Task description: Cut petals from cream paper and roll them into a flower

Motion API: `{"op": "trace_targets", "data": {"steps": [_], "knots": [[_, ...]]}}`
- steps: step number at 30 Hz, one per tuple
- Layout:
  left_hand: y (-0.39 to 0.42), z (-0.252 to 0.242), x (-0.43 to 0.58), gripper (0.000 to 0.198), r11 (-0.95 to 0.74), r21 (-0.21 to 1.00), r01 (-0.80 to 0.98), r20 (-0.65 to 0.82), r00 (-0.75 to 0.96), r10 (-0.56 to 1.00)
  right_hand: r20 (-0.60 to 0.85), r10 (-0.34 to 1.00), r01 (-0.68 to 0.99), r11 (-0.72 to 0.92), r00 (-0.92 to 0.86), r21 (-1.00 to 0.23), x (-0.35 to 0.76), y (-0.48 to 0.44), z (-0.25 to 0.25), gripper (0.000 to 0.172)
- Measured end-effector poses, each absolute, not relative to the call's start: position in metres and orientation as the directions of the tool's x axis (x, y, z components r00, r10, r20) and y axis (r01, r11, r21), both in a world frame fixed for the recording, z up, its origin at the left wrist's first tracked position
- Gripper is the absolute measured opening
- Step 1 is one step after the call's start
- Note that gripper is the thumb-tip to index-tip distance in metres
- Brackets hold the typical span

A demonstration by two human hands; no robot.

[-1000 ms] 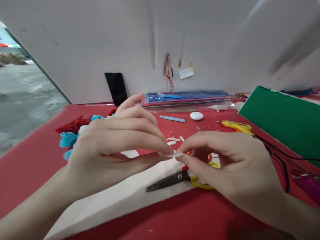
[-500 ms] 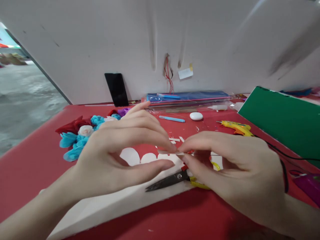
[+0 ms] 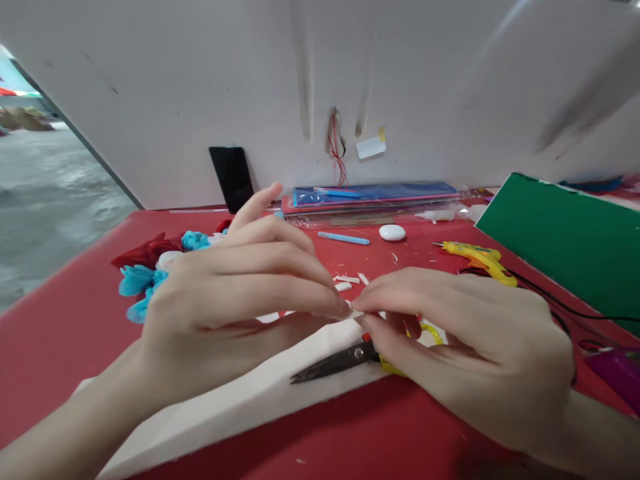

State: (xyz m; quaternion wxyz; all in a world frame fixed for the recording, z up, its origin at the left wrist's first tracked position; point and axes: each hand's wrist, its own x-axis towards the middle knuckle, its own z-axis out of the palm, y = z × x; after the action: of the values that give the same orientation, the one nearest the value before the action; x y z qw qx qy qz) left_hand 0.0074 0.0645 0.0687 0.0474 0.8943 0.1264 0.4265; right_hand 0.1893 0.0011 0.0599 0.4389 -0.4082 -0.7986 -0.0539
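Note:
My left hand [image 3: 240, 293] pinches one end of a small white strip [image 3: 356, 313] between thumb and fingertips, its index or little finger raised away. My right hand [image 3: 475, 340] grips the other end between thumb and forefinger. The fingertips of both hands nearly meet, and most of the strip is hidden. Under them lie black-bladed scissors [image 3: 333, 363] with yellow handles, partly covered by my right hand. The scissors rest on a long white sheet [image 3: 210, 413]. Several white scraps [image 3: 345, 283] lie just beyond the fingertips.
Blue, red and white fabric-like flowers [image 3: 145, 273] lie left. A phone [image 3: 233, 179] leans on the wall. Behind are a blue pen [image 3: 343, 238], a white oval object [image 3: 393, 232] and wrapped sheets [image 3: 375, 195]. A yellow glue gun [image 3: 477, 257] and green board [image 3: 565, 233] stand right.
My left thumb and fingers, apart before, have closed on the white strip. The thin wire seen in my right hand is now hidden. The left hand covers more of the white round pieces.

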Motion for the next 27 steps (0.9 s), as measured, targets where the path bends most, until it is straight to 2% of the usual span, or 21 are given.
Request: {"op": "trace_targets", "data": {"steps": [2,4,8,11,14,17,20,24,27], "knots": [[0.064,0.070,0.006,0.019,-0.963,0.161,0.214,0.748,0.610,0.260,0.736,0.612,0.680,0.673,-0.290,-0.292,0.190,0.001,0.062,0.008],[0.064,0.068,0.003,0.019,-0.966,0.112,0.231,0.761,0.606,0.233,0.671,0.686,0.636,0.657,-0.282,-0.404,0.192,0.002,0.064,0.007],[0.069,0.059,-0.002,0.015,-0.974,-0.012,0.226,0.789,0.600,0.129,0.345,0.893,0.443,0.445,-0.290,-0.778,0.199,0.007,0.069,0.005],[0.071,0.057,-0.002,0.014,-0.968,-0.060,0.244,0.779,0.618,0.108,0.103,0.940,0.282,0.200,-0.324,-0.938,0.202,0.011,0.070,0.009],[0.069,0.060,0.001,0.015,-0.974,-0.047,0.223,0.788,0.607,0.101,-0.033,0.939,0.201,0.040,-0.343,-0.979,0.203,0.013,0.069,0.008],[0.065,0.063,0.004,0.019,-0.981,-0.001,0.193,0.804,0.584,0.114,-0.077,0.928,0.155,-0.021,-0.365,-0.988,0.202,0.013,0.068,0.009],[0.065,0.063,0.006,0.014,-0.979,0.016,0.204,0.802,0.582,0.134,-0.115,0.918,0.130,-0.070,-0.380,-0.989,0.200,0.013,0.068,0.009],[0.071,0.062,0.003,0.017,-0.991,0.011,0.135,0.736,0.670,0.099,-0.093,0.941,0.188,-0.031,-0.327,-0.982,0.198,0.014,0.069,0.009],[0.074,0.061,0.002,0.016,-0.990,0.082,0.114,0.717,0.683,0.138,-0.034,0.957,0.238,0.038,-0.288,-0.970,0.197,0.014,0.068,0.010]]}}
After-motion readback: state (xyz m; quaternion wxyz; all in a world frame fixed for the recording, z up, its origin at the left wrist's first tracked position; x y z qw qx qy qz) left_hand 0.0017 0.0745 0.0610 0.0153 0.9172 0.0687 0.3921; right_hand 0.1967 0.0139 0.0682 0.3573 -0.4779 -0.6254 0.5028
